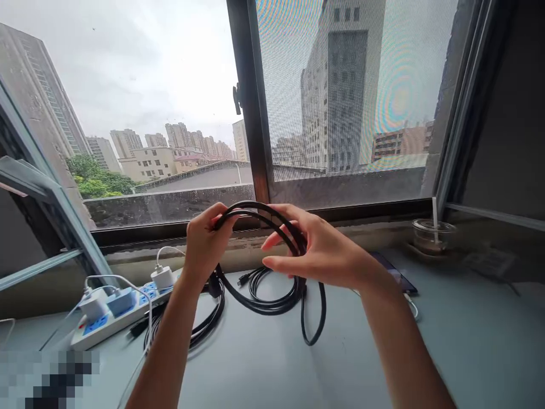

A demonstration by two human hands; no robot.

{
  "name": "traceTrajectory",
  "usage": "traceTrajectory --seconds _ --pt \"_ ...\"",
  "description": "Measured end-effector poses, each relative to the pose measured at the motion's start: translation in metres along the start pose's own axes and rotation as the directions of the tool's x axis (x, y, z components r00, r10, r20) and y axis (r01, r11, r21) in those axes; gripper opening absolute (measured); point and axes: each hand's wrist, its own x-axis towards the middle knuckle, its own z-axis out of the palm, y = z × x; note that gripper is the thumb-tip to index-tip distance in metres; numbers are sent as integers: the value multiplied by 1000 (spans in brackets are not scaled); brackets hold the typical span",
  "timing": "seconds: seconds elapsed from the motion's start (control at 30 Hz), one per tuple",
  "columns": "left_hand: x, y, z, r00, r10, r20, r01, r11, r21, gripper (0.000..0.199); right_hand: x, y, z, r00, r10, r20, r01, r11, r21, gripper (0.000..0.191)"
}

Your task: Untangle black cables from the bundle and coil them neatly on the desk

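A thick black cable (266, 309) hangs in loose loops between my two hands, raised above the grey table. My left hand (208, 241) pinches the loops at their upper left, its fingers closed round them. On the right side of the coil is my right hand (315, 247), with its thumb and fingers apart and the loops passing between them; some fingertips are hidden behind the cable. One smaller loop dangles below my right hand. A dark connector hangs under my left hand.
A coiled black cable (208, 332) lies behind my left forearm, a thinner coil (255, 284) near the sill. On the left is a white power strip (114, 325) with chargers. A phone (394, 274) and a lidded cup (434, 234) stand at the right, before the window.
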Motion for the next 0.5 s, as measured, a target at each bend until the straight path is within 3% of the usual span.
traceTrajectory --seconds 0.1,0.23,0.3,0.37,0.43,0.5 --pt "3 -2 2 983 -72 -169 54 992 -110 37 -2 -1 -9 998 57 29 -58 998 30 78" --pt "4 2 4 959 -200 -199 150 959 -241 46 0 0 -23 1000 27 1 -27 998 60 39" --pt "4 2 6 966 -221 -138 178 947 -267 48 0 0 -29 1000 -4 -27 7 994 108 29" --pt "5 -3 7 974 -226 11 221 942 -253 51 1 1 -32 995 -34 -89 46 989 143 29" --pt "5 -10 7 960 -230 158 258 948 -187 55 1 0 -34 981 -43 -190 72 986 148 34" --pt "5 -17 6 936 -272 225 294 953 -73 57 -1 -2 -37 942 -36 -333 91 985 150 36"
